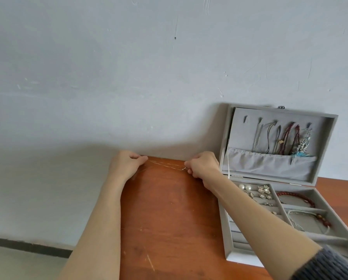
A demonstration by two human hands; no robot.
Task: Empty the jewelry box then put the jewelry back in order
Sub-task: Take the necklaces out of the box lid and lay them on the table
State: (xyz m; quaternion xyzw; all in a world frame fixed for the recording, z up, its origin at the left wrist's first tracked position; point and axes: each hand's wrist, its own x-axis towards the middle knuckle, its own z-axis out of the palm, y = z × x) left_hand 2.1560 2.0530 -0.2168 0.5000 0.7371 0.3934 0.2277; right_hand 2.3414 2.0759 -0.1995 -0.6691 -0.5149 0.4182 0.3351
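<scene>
A thin gold chain necklace (167, 165) is stretched low over the far edge of the wooden table (169, 219). My left hand (126, 164) pinches its left end and my right hand (203, 166) pinches its right end. The grey velvet jewelry box (227, 253) stands open at the right. Its lid (330, 148) leans on the wall with several necklaces (286, 138) hanging on hooks over a pocket. In the tray lie pearl and crystal earrings (258, 191), a red bead bracelet (296, 197) and a white cord bracelet (308, 219). My right forearm hides part of the ring rolls.
A grey wall rises directly behind the table. The table's left edge runs down from under my left hand, with pale floor and a dark skirting strip (27, 247) below. Bare wood lies between my forearms.
</scene>
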